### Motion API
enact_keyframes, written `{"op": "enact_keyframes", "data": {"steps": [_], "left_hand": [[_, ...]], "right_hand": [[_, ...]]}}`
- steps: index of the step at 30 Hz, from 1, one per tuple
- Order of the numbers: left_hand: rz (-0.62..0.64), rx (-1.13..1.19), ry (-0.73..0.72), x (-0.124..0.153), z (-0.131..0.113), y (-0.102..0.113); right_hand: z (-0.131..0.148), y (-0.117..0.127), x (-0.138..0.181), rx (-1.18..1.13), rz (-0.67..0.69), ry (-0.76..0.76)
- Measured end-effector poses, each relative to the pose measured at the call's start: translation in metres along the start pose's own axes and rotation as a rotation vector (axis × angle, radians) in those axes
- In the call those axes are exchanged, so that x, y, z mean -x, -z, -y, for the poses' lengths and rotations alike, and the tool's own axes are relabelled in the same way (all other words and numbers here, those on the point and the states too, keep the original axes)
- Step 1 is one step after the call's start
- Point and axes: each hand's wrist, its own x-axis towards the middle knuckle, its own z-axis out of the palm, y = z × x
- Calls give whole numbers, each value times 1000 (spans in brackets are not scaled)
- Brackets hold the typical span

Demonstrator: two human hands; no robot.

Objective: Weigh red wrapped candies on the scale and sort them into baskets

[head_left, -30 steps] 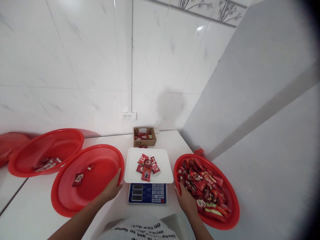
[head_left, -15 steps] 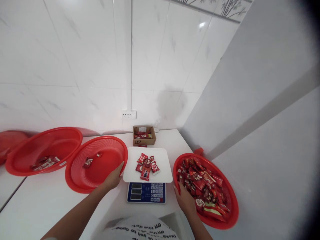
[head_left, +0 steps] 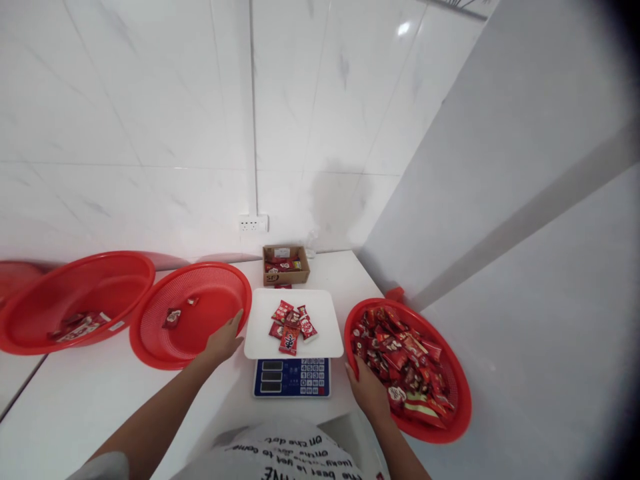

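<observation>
My left hand (head_left: 224, 343) grips the near right rim of a red mesh basket (head_left: 213, 303), which holds two small red snack packets (head_left: 172, 319). On the other side, my right hand (head_left: 369, 392) has hold of the left rim of another red basket (head_left: 464, 400), filled with many red snack packets (head_left: 400, 360). Between the hands stands a digital scale (head_left: 292, 378) with a white weighing tray (head_left: 323, 310). Several red snack packets (head_left: 291, 328) lie in a small pile at the middle of that tray. My fingertips are partly hidden by the basket rims.
Behind the scale, a small cardboard box (head_left: 295, 275) holds more red packets. Farther left is a third red basket (head_left: 123, 287) with some packets, and part of another red container (head_left: 17, 277) at the edge. A tiled wall and a grey panel (head_left: 500, 253) border the white table (head_left: 100, 407).
The view has shifted slightly, so the baskets and scale sit a little higher in the picture. Both hands stay on the same basket rims, and the pile on the tray looks unchanged.
</observation>
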Motion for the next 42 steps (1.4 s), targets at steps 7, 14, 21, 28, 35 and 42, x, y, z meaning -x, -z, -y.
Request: {"op": "enact_keyframes", "data": {"steps": [7,14,21,28,35,42], "left_hand": [[-27,80,17,7,22,-13],[-123,84,-15,-6,11,-11],[-219,92,-381,-8,-41,-30],[-40,26,-444,-18,-84,-64],[-171,46,-481,-24,-82,-68],[-194,277,-441,-17,-80,-64]], "right_hand": [[0,-1,0,25,5,8],[1,1,1,51,15,-21],[2,1,1,62,11,-26],[2,2,3,29,-8,-8],[4,4,4,23,2,-16],[5,6,4,25,8,-26]]}}
